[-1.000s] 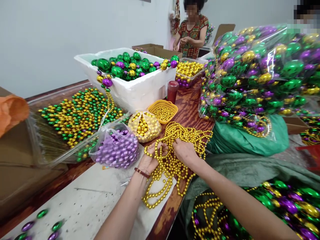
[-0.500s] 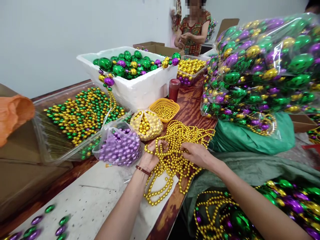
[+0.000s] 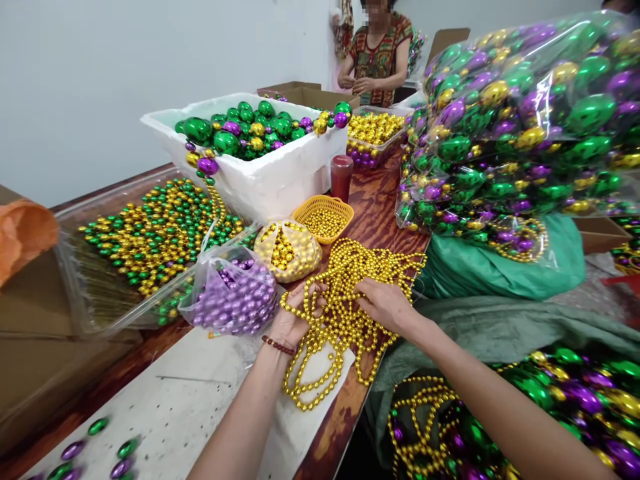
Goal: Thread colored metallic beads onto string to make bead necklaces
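Observation:
Gold bead strands [image 3: 350,287] lie in a tangled heap at the table's right edge, with loops hanging toward the front. My left hand [image 3: 295,313], with a dark bead bracelet at its wrist, has gold strands draped over its curled fingers and palm. On the right side of the heap, my right hand [image 3: 383,303] has its fingertips pressed together on the gold beads. Touching my left hand's side is a clear bag of purple beads [image 3: 235,297]. Just behind sits a bag of gold beads [image 3: 287,253], beside a yellow basket [image 3: 345,230] of small gold beads.
A white foam box [image 3: 280,180] of large beads stands behind, next to a red-lidded jar [image 3: 341,180]. At left is a clear tray [image 3: 115,327] of green and gold beads. Large bead bags [image 3: 515,133] rise at right. A person [image 3: 380,60] stands across the table.
The view has shifted slightly, so most things sit a little further left. My right hand has moved slightly closer to my left hand. Both hands remain at the gold strands.

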The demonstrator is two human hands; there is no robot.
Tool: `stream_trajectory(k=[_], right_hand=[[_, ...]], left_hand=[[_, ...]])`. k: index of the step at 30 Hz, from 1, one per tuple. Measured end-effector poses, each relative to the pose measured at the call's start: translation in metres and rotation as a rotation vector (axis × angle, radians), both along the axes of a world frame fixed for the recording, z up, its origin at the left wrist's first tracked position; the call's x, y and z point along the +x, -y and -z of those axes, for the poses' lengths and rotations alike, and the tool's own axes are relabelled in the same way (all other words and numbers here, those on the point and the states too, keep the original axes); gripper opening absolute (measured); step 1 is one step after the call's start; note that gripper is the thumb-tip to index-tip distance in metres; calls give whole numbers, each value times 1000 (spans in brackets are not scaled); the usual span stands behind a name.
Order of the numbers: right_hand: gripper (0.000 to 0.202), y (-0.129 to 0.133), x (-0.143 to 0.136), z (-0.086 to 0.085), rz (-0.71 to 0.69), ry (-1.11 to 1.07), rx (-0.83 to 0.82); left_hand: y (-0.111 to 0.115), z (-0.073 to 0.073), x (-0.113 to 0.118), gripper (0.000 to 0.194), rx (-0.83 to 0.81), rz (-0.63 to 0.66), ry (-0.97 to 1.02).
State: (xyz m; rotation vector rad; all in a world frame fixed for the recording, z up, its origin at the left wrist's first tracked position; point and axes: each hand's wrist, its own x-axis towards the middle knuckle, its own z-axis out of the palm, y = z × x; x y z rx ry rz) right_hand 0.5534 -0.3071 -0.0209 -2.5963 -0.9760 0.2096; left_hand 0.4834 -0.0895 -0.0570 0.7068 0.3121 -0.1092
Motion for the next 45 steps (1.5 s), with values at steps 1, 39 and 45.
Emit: stream_trajectory(k=[1, 39, 45], right_hand=[[17, -1, 1, 0, 22, 7, 20], [14, 2, 19, -112, 227, -96, 1054], [10, 16, 21, -178, 124, 92, 1281]], left_hand=[[-1, 1, 0, 23, 2, 2, -2], [25, -19, 13, 23, 39, -75, 98], [29, -11, 13, 28, 237, -116, -60]])
